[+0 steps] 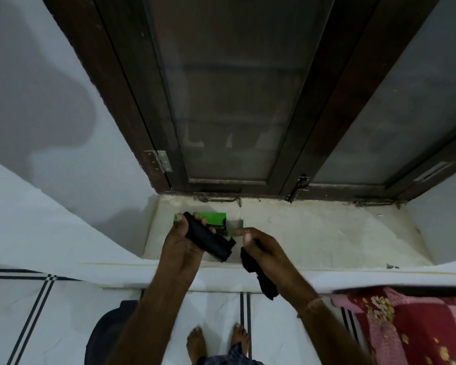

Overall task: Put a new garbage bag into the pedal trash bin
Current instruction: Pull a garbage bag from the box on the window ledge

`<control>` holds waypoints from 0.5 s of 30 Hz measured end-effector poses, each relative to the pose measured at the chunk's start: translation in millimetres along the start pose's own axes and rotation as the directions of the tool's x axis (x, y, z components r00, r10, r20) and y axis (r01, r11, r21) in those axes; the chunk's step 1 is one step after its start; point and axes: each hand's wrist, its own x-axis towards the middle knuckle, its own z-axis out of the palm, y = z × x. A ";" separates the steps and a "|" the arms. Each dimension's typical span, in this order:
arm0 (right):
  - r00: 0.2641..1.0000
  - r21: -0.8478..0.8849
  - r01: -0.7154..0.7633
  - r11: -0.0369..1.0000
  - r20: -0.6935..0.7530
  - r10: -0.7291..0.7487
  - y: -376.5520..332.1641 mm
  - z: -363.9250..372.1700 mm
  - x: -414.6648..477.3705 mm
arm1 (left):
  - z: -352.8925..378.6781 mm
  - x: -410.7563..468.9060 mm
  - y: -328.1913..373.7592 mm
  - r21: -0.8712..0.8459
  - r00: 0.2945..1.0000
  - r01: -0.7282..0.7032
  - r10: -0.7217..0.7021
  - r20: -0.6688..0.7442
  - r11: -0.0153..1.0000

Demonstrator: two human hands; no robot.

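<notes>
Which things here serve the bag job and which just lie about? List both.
For the job:
roll in the left hand
torn-off bag in the right hand
green box on the sill

Lying about:
floral cloth
window latch
dark object by the feet

Your left hand [181, 245] covers part of the green packet [216, 219]; its print is too small to read. The dark object [108, 335] near your feet is hidden by your forearm and cropped at the frame's bottom edge.
</notes>
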 end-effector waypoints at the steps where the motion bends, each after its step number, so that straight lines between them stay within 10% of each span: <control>1: 1.000 -0.166 0.006 0.986 0.017 -0.003 1.7 3.4 -1.1 | 2.9 -1.5 -2.1 -0.009 1.000 -0.009 0.008 -0.028 1.000; 3: 0.999 -0.346 0.052 0.937 0.021 -0.048 1.7 13.9 -3.4 | 7.9 -2.2 -8.6 -0.034 0.998 -0.012 0.010 -0.058 0.999; 12: 0.991 0.016 0.071 0.997 -0.111 -0.069 3.7 22.1 -0.3 | 15.7 -4.7 -18.2 -0.022 1.000 0.005 -0.005 -0.007 1.000; 15: 0.978 0.160 0.029 0.987 -0.211 0.005 8.4 10.1 0.0 | 2.6 -2.7 -15.4 0.554 0.966 -0.236 0.255 0.043 0.799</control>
